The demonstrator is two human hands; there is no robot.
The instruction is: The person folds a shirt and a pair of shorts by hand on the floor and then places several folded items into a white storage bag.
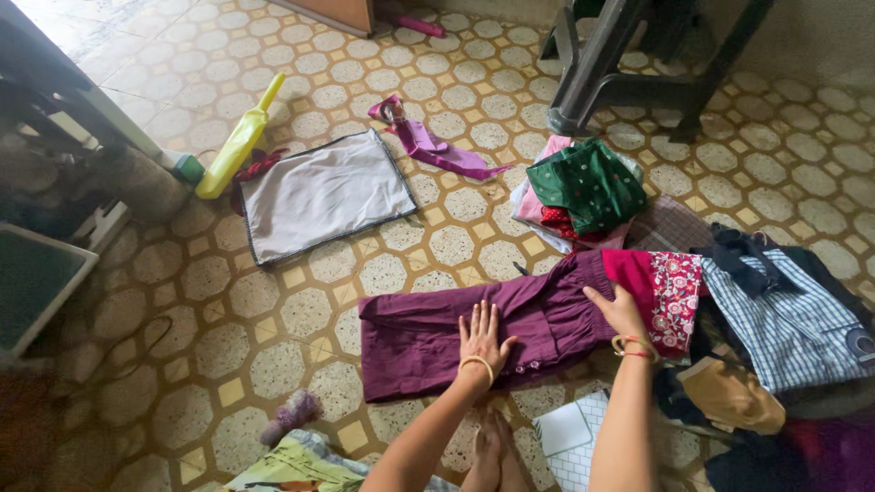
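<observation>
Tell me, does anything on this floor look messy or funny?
Yes. Clothes lie in a jumbled heap at the right, and a purple scrap is twisted on the tiles. The maroon garment lies flat under the left hand and right hand.

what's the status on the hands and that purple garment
Left hand flat, open on purple garment. Right hand open, pressing its right end. Garment spread on tiled floor. Clothes pile crowds right side.

Dark purple cloth garment: folded into a flat rectangle, lying lengthwise on the tiled floor, buttons along its near edge.
</observation>
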